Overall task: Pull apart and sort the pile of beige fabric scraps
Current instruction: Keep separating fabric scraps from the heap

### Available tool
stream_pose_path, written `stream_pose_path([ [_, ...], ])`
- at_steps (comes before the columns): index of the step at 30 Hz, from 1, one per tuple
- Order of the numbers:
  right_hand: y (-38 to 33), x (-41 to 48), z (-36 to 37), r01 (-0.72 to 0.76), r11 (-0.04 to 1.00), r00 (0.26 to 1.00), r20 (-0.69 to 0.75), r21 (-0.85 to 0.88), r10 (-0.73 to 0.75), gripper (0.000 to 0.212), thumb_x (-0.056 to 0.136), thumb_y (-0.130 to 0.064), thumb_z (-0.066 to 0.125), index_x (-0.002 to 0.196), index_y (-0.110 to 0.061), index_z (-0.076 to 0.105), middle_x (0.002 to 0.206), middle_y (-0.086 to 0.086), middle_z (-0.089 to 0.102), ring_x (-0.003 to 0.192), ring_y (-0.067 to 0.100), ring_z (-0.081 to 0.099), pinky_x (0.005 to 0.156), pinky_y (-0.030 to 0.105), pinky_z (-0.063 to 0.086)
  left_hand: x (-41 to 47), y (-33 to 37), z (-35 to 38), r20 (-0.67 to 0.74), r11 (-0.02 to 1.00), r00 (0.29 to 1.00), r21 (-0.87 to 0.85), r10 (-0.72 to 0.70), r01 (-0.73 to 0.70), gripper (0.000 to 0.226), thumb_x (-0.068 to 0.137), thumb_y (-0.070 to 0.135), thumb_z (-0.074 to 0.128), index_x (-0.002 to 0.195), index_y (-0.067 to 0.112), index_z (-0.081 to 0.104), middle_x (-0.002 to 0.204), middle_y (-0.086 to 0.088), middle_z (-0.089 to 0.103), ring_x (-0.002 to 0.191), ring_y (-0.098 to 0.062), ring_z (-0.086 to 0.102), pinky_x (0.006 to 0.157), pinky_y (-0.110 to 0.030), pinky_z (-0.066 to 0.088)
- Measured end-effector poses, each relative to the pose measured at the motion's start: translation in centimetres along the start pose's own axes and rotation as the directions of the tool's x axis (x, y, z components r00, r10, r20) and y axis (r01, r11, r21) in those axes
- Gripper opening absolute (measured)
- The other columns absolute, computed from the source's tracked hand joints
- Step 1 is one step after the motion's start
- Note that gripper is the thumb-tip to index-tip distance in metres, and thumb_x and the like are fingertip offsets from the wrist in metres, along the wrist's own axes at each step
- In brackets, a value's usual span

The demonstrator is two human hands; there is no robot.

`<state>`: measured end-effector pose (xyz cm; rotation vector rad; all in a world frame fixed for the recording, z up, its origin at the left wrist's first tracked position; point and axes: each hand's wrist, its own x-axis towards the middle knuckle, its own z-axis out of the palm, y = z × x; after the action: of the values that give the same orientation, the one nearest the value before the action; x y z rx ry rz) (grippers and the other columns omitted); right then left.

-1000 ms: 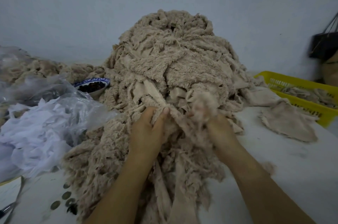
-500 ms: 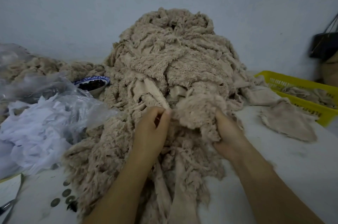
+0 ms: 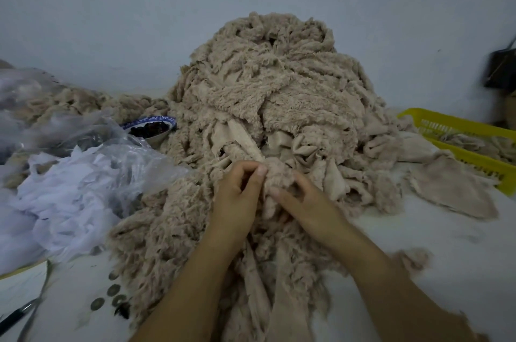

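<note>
White table (image 3: 418, 244), stained, pushed up vs. a plain pale wall (image 3: 111, 20) w/ a dark mark top right. Pile (image 3: 279, 90) of beige fleece sits mid-table, tall, back against the wall, front spilling to the near edge betw. the forearms.

L hand (image 3: 237, 196): fingers curled, thumb tip pinching a scrap (image 3: 275, 171) at the pile's front. R hand (image 3: 307, 202) just beside it: fingers curled into the same scrap, thumb across. Both grips narrow, closed on fabric.

Right: yellow basket (image 3: 452, 124) w/ a few beige bits, cut off by the frame; a flat piece (image 3: 452, 188) lies in front of it. Left: clear bags (image 3: 83, 174) w/ white stuff, more beige behind. Blue-rim bowl (image 3: 156, 129) w/ dark contents touches the pile, part hidden by a bag; can't tell what's in it. Coins (image 3: 111, 294) near the pile's left foot. Scissors (image 3: 19, 313) and paper (image 3: 19, 283) bottom left, cut off. Dark blurred object (image 3: 502, 68) far right, unclear.
</note>
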<state>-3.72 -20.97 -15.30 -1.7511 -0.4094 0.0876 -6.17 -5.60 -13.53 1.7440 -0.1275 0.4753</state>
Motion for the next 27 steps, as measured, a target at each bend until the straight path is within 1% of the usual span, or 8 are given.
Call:
stream_pose_path([
  [3,-0.1,-0.1,0.2,0.083,0.996,0.993,-0.083,-0.032,-0.085,0.011,0.095,-0.05,0.057,0.093,-0.057,0.065,0.08,-0.026,0.07,0.071,-0.011,0.063,0.06,0.008,0.047,-0.2,0.1,0.5,0.071,0.997,0.997,-0.074,0.027,-0.022,0.009,0.096,0.046,0.059,0.088,0.045,0.063,0.078,0.02,0.066,0.069,0.005,0.06,0.061,-0.011,0.046],
  [6,-0.5,0.1,-0.4,0.064,0.981,0.967,-0.256,0.182,-0.015,0.016,0.095,-0.042,0.057,0.089,-0.044,0.072,0.081,-0.013,0.074,0.075,0.003,0.07,0.067,0.022,0.056,-0.3,-0.4,0.6,0.254,0.999,0.967,-0.005,-0.037,0.039,0.035,0.083,0.06,0.069,0.113,0.046,0.056,0.106,0.024,0.064,0.094,0.009,0.062,0.074,-0.01,0.049],
  [8,-0.8,0.2,-1.0,0.054,0.931,0.946,-0.318,0.361,0.068,0.016,0.089,-0.045,0.061,0.085,-0.035,0.073,0.084,-0.004,0.075,0.077,0.015,0.071,0.069,0.036,0.056,-0.3,-0.7,0.9,0.321,0.98,0.943,0.195,-0.09,0.027,0.019,0.091,0.041,0.069,0.106,0.041,0.057,0.095,0.026,0.062,0.086,0.009,0.061,0.067,-0.004,0.044],
  [11,-0.9,0.7,-2.4,0.117,0.837,0.863,-0.472,0.534,0.18,0.01,0.097,-0.037,0.059,0.094,-0.031,0.067,0.07,-0.01,0.068,0.059,0.008,0.06,0.055,0.029,0.047,0.3,-0.9,0.1,0.099,0.946,0.989,0.315,-0.111,0.074,0.023,0.094,0.014,0.058,0.094,0.037,0.062,0.076,0.017,0.066,0.062,-0.001,0.059,0.053,-0.015,0.045],
  [15,-0.5,1.1,-3.5,0.184,0.736,0.804,-0.531,0.652,0.27,0.016,0.101,-0.032,0.055,0.115,-0.026,0.061,0.094,-0.005,0.065,0.065,0.006,0.061,0.053,0.022,0.048,1.2,-1.0,-0.9,-0.204,0.962,0.942,0.003,-0.265,0.271,0.031,0.098,0.005,0.049,0.101,0.034,0.062,0.061,0.017,0.062,0.033,-0.003,0.038,0.034,-0.016,0.031],
  [20,-0.8,1.1,-3.9,0.191,0.628,0.773,-0.51,0.754,0.377,0.014,0.103,-0.028,0.052,0.104,-0.02,0.063,0.085,-0.005,0.061,0.058,0.005,0.058,0.046,0.02,0.046,1.2,-1.3,-1.0,-0.333,0.94,0.88,-0.165,-0.339,0.299,0.026,0.096,0.009,0.054,0.089,0.029,0.069,0.052,0.0,0.056,0.046,-0.018,0.036,0.044,-0.028,0.028],
  [24,-0.5,1.1,-4.6,0.189,0.586,0.813,-0.46,0.788,0.357,0.026,0.104,-0.032,0.047,0.115,-0.018,0.066,0.103,-0.003,0.076,0.088,0.01,0.073,0.066,0.025,0.058,0.9,-0.7,-1.5,-0.069,0.96,0.958,0.014,-0.278,0.279,0.035,0.091,0.004,0.056,0.086,0.036,0.067,0.062,0.011,0.068,0.042,-0.016,0.05,0.038,-0.025,0.036],
  [27,-0.7,0.9,-5.2,0.169,0.649,0.798,-0.49,0.742,0.351,0.03,0.102,-0.032,0.047,0.12,-0.017,0.065,0.109,0.002,0.076,0.094,0.015,0.074,0.067,0.031,0.061,0.9,-0.7,-1.2,0.178,0.948,0.965,0.288,-0.195,0.139,0.013,0.09,0.026,0.069,0.087,0.037,0.064,0.089,0.003,0.065,0.068,-0.012,0.06,0.054,-0.019,0.046],
])
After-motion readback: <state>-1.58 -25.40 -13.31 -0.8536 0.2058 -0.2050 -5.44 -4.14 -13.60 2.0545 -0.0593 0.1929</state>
